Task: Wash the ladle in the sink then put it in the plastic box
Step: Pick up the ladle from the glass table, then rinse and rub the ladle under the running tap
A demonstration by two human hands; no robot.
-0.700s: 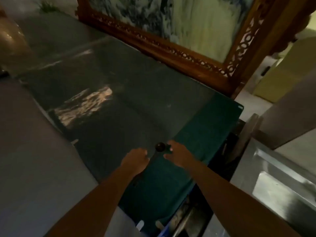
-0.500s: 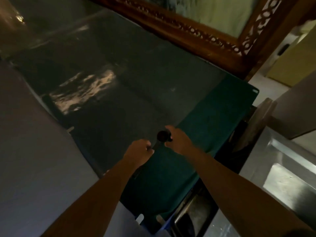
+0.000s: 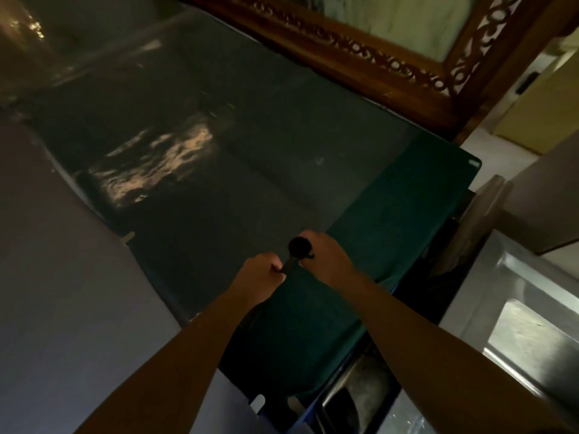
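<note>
A small black ladle point(image 3: 298, 248) is held over the glass table, its round bowl facing up. My left hand point(image 3: 260, 275) grips its dark handle from the lower left. My right hand point(image 3: 324, 256) holds the bowl end from the right, with the fingers curled around it. Most of the handle is hidden inside my left fist. A steel sink point(image 3: 529, 336) shows at the lower right edge. A blue plastic box point(image 3: 305, 416) edge peeks out below the table, mostly hidden.
The glass-topped table point(image 3: 219, 183) has a green cloth point(image 3: 391, 220) under its right end. A carved wooden frame point(image 3: 360, 54) stands behind it. Grey floor lies at the left. Dark clutter fills the gap between table and sink.
The view has shifted so the table and hands sit higher in the frame. Both hands have kept hold of the ladle and drawn slightly closer together.
</note>
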